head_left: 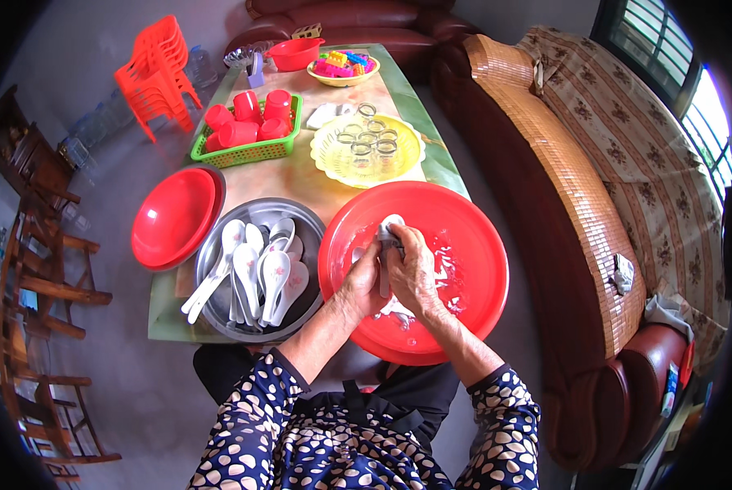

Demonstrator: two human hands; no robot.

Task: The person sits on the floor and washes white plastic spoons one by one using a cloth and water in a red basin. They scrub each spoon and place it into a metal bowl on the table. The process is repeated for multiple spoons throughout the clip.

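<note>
Over a red basin with some water in it, my two hands meet around a white soup spoon. My left hand is closed about its handle from the left. The fingers of my right hand press on its bowl end from the right and hide part of it. White pieces or suds lie in the water below, too unclear to name. Left of the basin, a grey metal bowl holds a pile of white soup spoons, some with a pink flower print.
Left lie red plastic basins. Farther back are a green basket of red cups, a yellow tray with clear glasses, a yellow bowl of toy bricks and a red colander. A sofa runs along the right.
</note>
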